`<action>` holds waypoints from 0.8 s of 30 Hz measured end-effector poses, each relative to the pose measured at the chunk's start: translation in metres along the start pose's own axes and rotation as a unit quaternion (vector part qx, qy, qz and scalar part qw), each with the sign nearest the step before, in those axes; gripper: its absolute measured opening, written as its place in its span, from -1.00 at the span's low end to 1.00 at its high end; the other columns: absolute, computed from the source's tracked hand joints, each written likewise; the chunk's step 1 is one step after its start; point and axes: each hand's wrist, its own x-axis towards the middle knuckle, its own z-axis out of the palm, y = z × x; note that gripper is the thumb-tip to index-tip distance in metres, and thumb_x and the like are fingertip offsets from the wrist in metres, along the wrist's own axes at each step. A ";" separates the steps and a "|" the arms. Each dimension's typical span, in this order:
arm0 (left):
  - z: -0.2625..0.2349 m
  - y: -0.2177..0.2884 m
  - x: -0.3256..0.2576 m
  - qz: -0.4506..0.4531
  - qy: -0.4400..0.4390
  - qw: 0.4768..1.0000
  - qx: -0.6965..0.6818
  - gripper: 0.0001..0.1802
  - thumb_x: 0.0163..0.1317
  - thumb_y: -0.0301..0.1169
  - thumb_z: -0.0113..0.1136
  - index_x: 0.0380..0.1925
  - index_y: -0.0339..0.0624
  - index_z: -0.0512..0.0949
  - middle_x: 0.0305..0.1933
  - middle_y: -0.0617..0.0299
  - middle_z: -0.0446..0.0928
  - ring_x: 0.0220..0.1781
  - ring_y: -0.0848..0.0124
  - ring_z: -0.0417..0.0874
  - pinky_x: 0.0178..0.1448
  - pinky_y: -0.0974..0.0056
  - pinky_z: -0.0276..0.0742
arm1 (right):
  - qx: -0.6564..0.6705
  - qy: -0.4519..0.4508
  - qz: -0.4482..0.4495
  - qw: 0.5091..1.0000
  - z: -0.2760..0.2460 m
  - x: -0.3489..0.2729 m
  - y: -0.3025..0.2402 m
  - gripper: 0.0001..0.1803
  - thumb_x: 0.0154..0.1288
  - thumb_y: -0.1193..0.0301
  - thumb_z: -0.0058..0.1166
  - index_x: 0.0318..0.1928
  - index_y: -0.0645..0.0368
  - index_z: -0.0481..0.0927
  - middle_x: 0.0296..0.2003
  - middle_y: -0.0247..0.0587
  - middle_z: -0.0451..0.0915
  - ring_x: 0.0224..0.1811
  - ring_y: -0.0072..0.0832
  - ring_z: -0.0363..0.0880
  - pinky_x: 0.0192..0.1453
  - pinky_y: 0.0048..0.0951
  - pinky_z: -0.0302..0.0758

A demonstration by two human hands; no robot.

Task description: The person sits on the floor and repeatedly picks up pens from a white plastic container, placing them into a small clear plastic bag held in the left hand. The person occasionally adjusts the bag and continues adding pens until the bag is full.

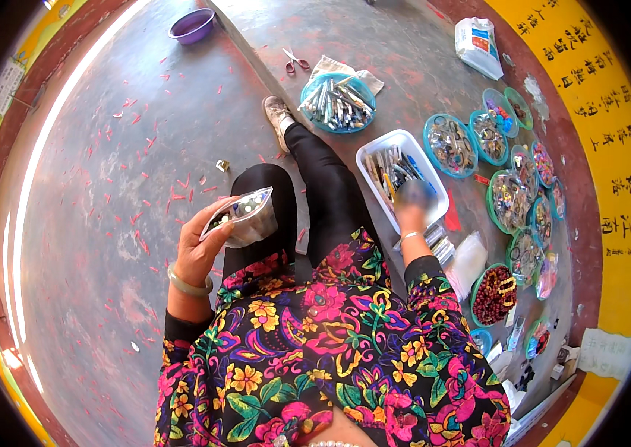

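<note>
My left hand [197, 237] grips a clear plastic bag [256, 227] above my left thigh, fingers closed on its side. The bag's mouth gapes, and small white and dark pieces show inside. Over on the right, my right hand [410, 216] reaches into a white plastic tub [435, 177]. Many slim pen-like sticks [387, 165] lie in that tub, dark, silver and yellowish. A blur covers the fingers of my right hand, so whether they hold anything is hidden.
A blue basket [308, 119] of pen-like sticks stands ahead, near scissors [297, 63] and my shoe [276, 119]. Round baskets of small goods crowd the right, including one with dark red beads [488, 302]. A purple basin [192, 28] sits far left; red scraps litter the floor.
</note>
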 end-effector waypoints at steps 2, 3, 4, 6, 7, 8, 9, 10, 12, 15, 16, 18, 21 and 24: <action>-0.001 0.001 0.001 0.001 -0.002 1.000 0.000 -0.60 0.21 -0.48 0.11 0.06 -0.41 0.43 0.03 0.12 0.51 0.06 0.44 0.48 0.16 0.37 0.34 | 0.033 -0.014 0.006 0.999 0.013 0.007 0.014 -0.73 -0.01 0.28 0.02 -0.34 0.17 0.62 -0.38 0.10 0.60 -0.29 -0.01 0.57 -0.16 -0.08 0.48; -0.001 0.000 0.002 0.002 -0.003 1.000 0.002 -0.60 0.21 -0.48 0.12 0.06 -0.41 0.43 0.03 0.12 0.51 0.06 0.44 0.48 0.16 0.37 0.34 | 0.066 -0.013 0.007 0.998 0.023 0.014 0.024 -0.72 -0.01 0.28 0.02 -0.34 0.17 0.62 -0.37 0.11 0.59 -0.30 0.00 0.56 -0.17 -0.08 0.48; -0.002 0.000 0.002 0.002 -0.003 1.000 0.004 -0.60 0.21 -0.48 0.12 0.06 -0.40 0.43 0.03 0.13 0.52 0.06 0.44 0.48 0.16 0.37 0.34 | 0.095 -0.011 -0.002 0.995 0.026 0.019 0.028 -0.72 0.04 0.28 0.01 -0.29 0.17 0.60 -0.38 0.07 0.60 -0.33 -0.05 0.58 -0.22 -0.11 0.48; -0.003 -0.001 0.004 0.004 -0.005 1.000 0.007 -0.60 0.21 -0.49 0.12 0.06 -0.40 0.44 0.03 0.13 0.52 0.06 0.44 0.48 0.16 0.37 0.33 | 0.153 -0.005 -0.018 0.988 0.032 0.030 0.037 -0.72 0.12 0.28 0.01 -0.20 0.15 0.58 -0.40 -0.02 0.62 -0.40 -0.15 0.60 -0.32 -0.19 0.50; -0.004 -0.002 0.003 0.004 -0.004 1.000 0.010 -0.60 0.21 -0.49 0.12 0.06 -0.39 0.44 0.03 0.13 0.52 0.06 0.44 0.48 0.16 0.37 0.33 | 0.220 -0.050 0.003 0.974 0.018 0.031 0.027 -0.68 0.12 0.29 0.04 -0.12 0.15 0.53 -0.38 -0.05 0.61 -0.40 -0.19 0.59 -0.32 -0.18 0.49; -0.005 -0.003 0.003 0.004 -0.003 1.000 0.014 -0.60 0.21 -0.49 0.11 0.06 -0.39 0.44 0.03 0.13 0.51 0.07 0.44 0.48 0.17 0.37 0.33 | 0.314 -0.079 0.016 0.946 0.013 0.032 0.020 -0.68 0.20 0.28 0.00 -0.07 0.14 0.51 -0.45 -0.16 0.56 -0.47 -0.33 0.55 -0.40 -0.32 0.47; -0.004 -0.002 0.004 0.005 -0.005 1.000 0.009 -0.61 0.21 -0.50 0.11 0.06 -0.39 0.44 0.03 0.14 0.52 0.07 0.45 0.48 0.17 0.36 0.33 | 0.406 -0.101 0.036 0.908 0.007 0.033 0.017 -0.69 0.28 0.27 -0.04 -0.02 0.13 0.49 -0.52 -0.26 0.52 -0.53 -0.47 0.52 -0.48 -0.46 0.45; -0.004 0.001 0.006 0.004 -0.007 1.000 0.007 -0.61 0.21 -0.50 0.11 0.06 -0.38 0.44 0.03 0.14 0.52 0.07 0.45 0.47 0.17 0.36 0.33 | 0.489 -0.123 0.061 0.861 0.004 0.034 0.015 -0.69 0.36 0.26 -0.07 0.03 0.12 0.47 -0.59 -0.37 0.47 -0.60 -0.61 0.48 -0.56 -0.60 0.43; -0.004 -0.001 -0.001 0.005 0.000 1.000 -0.001 -0.61 0.22 -0.50 0.11 0.05 -0.38 0.44 0.02 0.15 0.52 0.07 0.45 0.47 0.16 0.36 0.33 | 0.641 -0.207 0.192 0.713 -0.070 0.014 -0.047 -0.66 0.36 0.25 -0.05 0.06 0.13 0.44 -0.60 -0.37 0.44 -0.64 -0.62 0.42 -0.61 -0.63 0.39; -0.006 -0.002 0.002 0.019 -0.011 1.000 -0.013 -0.62 0.22 -0.50 0.10 0.05 -0.37 0.45 -0.01 0.17 0.52 0.04 0.46 0.47 0.15 0.36 0.33 | 0.693 -0.244 0.057 0.676 -0.066 0.018 -0.040 -0.63 0.35 0.34 -0.04 0.13 0.14 0.40 -0.53 -0.38 0.46 -0.61 -0.66 0.38 -0.62 -0.70 0.29; -0.008 -0.002 0.003 0.015 -0.013 1.000 -0.004 -0.60 0.20 -0.48 0.14 0.05 -0.35 0.45 -0.02 0.18 0.52 0.02 0.47 0.47 0.14 0.38 0.34 | 0.676 -0.253 0.015 0.692 -0.066 0.017 -0.047 -0.61 0.35 0.38 -0.04 0.16 0.15 0.36 -0.49 -0.37 0.48 -0.59 -0.68 0.38 -0.59 -0.71 0.30; -0.013 0.003 0.002 -0.003 -0.023 0.999 0.044 -0.55 0.13 -0.53 0.19 0.06 -0.40 0.42 0.05 0.09 0.51 0.09 0.39 0.49 0.22 0.30 0.32 | 0.645 -0.270 -0.020 0.715 -0.096 0.010 -0.079 -0.58 0.33 0.45 -0.04 0.19 0.16 0.32 -0.39 -0.35 0.50 -0.54 -0.72 0.41 -0.54 -0.75 0.32; -0.016 -0.007 0.002 0.001 -0.043 0.999 -0.024 -0.45 0.01 -0.61 0.28 0.07 -0.37 0.42 0.08 0.14 0.48 0.09 0.42 0.46 0.19 0.32 0.34 | 0.585 -0.258 -0.054 0.767 -0.166 -0.001 -0.135 -0.70 0.29 0.53 0.00 0.04 0.21 0.39 -0.33 -0.30 0.54 -0.49 -0.71 0.46 -0.48 -0.77 0.33; -0.014 -0.001 -0.001 -0.003 -0.049 0.997 -0.055 -0.45 0.01 -0.60 0.28 0.08 -0.36 0.42 0.07 0.16 0.47 0.10 0.44 0.45 0.18 0.34 0.33 | 0.608 -0.249 -0.111 0.746 -0.200 -0.003 -0.164 -0.82 0.26 0.57 0.02 -0.12 0.25 0.51 -0.31 -0.30 0.56 -0.48 -0.71 0.47 -0.45 -0.75 0.31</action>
